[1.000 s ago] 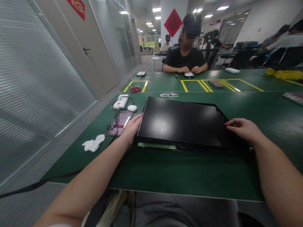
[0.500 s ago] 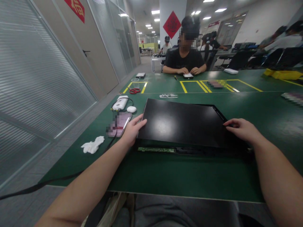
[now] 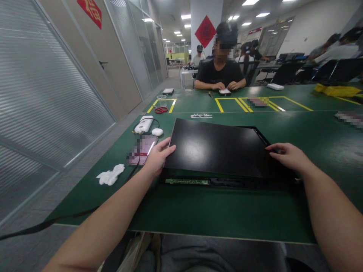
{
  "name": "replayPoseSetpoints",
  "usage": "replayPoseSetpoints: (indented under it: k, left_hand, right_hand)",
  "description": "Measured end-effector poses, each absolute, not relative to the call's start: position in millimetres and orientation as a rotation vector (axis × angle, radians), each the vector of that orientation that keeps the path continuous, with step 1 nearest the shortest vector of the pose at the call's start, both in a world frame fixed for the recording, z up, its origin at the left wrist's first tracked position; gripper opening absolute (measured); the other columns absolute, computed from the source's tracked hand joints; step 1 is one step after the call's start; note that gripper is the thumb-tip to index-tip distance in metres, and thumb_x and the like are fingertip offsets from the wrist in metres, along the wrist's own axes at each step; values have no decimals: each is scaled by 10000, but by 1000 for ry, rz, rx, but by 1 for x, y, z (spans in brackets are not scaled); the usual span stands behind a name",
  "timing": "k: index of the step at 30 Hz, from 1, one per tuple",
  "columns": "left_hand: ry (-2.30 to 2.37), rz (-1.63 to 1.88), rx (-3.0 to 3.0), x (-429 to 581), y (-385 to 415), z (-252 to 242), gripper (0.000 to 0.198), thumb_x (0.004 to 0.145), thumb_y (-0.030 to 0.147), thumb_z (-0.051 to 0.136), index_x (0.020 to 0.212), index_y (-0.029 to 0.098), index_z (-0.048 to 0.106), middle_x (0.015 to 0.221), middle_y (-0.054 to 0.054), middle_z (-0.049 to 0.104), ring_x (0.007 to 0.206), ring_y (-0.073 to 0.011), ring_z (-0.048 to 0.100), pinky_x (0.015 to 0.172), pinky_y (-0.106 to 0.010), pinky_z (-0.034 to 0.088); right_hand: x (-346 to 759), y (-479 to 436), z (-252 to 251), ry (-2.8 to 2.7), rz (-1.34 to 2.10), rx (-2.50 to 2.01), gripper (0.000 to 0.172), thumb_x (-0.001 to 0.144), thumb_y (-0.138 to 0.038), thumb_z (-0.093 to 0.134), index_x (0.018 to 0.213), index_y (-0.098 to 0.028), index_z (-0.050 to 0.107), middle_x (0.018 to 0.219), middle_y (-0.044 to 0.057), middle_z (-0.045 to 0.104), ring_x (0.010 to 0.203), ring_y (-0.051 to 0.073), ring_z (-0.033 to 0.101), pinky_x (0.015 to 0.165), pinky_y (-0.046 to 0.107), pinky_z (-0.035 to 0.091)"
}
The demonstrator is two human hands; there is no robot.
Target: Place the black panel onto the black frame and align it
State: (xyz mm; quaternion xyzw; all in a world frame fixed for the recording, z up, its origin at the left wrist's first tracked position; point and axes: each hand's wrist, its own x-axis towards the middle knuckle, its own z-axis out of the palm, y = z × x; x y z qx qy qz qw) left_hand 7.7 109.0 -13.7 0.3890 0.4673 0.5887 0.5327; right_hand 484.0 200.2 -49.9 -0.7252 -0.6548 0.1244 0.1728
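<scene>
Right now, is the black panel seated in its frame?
Not fully seated: the black panel lies skewed, exposing the far-right corner of the frame and the green circuit board.

The black panel (image 3: 212,149) is hiding most of the black frame (image 3: 260,136) under it, and its edge is covering some fingertips of my left hand (image 3: 157,156). I'm struggling to tell if my right hand (image 3: 292,156) is pinching panel or frame. Pixels are blurring part of the phone (image 3: 149,145), those white bits (image 3: 200,115) are looking too tiny to make out, and the black strap (image 3: 31,228) is running out of shot.
</scene>
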Motion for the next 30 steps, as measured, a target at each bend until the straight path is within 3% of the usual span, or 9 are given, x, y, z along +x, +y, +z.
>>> replayPoseSetpoints:
  k: [8, 11, 15, 19, 23, 27, 30]
  left_hand:
    - [1016, 1479, 1005, 11, 106, -9, 570, 629, 303, 878, 1170, 193, 736, 1337, -86, 684, 1358, -327, 527, 1165, -471, 392]
    - [986, 1524, 1107, 11, 106, -9, 549, 675, 289, 853, 1201, 196, 726, 1401, -83, 639, 1455, -308, 407, 1208, -463, 327]
    - [996, 1557, 1200, 8, 108, -12, 548, 709, 292, 828, 1237, 202, 711, 1498, -78, 552, 1489, -302, 351, 1224, -462, 294]
    - [1023, 1560, 1177, 6, 109, -14, 584, 696, 287, 826, 1258, 194, 694, 1541, -78, 503, 1457, -316, 402, 1191, -457, 347]
    - [1023, 1561, 1071, 2, 110, -11, 591, 673, 280, 815, 1245, 187, 697, 1388, -85, 649, 1312, -311, 566, 1093, -417, 450]
    - [1077, 1508, 969, -3, 112, -8, 574, 661, 304, 788, 1213, 163, 716, 1116, -74, 771, 1056, -299, 704, 886, -365, 541]
    - [1106, 1479, 976, -4, 113, -9, 570, 647, 325, 777, 1185, 144, 730, 1016, -74, 784, 950, -291, 724, 778, -332, 538]
  right_hand:
    - [476, 198, -49, -1549, 452, -2005, 577, 739, -446, 624, 1263, -207, 649, 1003, 79, 727, 805, 220, 659, 772, 366, 515]
    - [471, 196, -42, -1449, 468, -2035, 473, 774, -439, 601, 1162, -187, 699, 1052, 108, 738, 946, 261, 670, 896, 406, 498]
    - [464, 191, -34, -1319, 528, -2056, 344, 758, -457, 630, 931, -181, 740, 1011, 120, 740, 1006, 294, 660, 946, 438, 481]
    - [455, 184, -26, -1158, 533, -1951, 271, 659, -411, 718, 824, -197, 737, 894, 77, 731, 962, 279, 657, 969, 447, 474]
    - [447, 175, -11, -893, 695, -1692, 319, 548, -320, 773, 844, -213, 727, 864, 38, 718, 887, 233, 666, 866, 391, 540]
    - [449, 162, 1, -826, 906, -1378, 290, 592, -315, 714, 871, -238, 732, 897, 57, 722, 866, 248, 685, 723, 399, 594]
    - [454, 153, 0, -785, 622, -1264, 172, 615, -324, 726, 757, -229, 707, 895, 73, 713, 917, 280, 690, 786, 486, 604]
